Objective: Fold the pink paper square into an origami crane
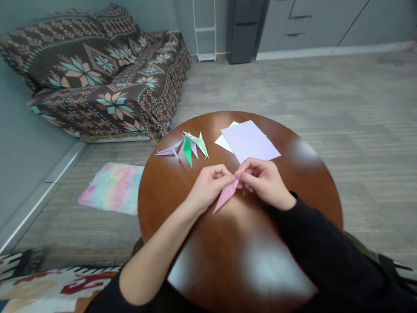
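Note:
A folded pink origami paper [226, 196] is held between both hands above the round wooden table [208, 261]. My left hand [210, 184] pinches it from the left, thumb on top. My right hand [262, 180] grips its upper end between thumb and fingers. The paper's long point slants down toward me; its upper end is partly hidden by the fingers. Beyond my right hand lie a lilac square sheet [250, 141] and, under it, a pale green sheet [224, 143]. Several folded paper cranes, among them a green one [187, 151], sit beyond my left hand.
A sofa with a patterned cover [117, 91] stands at the back left. A fluffy pastel rug [112, 188] lies on the floor left of the table. Grey cabinets [319, 24] and a dark fridge-like unit [244, 39] line the far wall.

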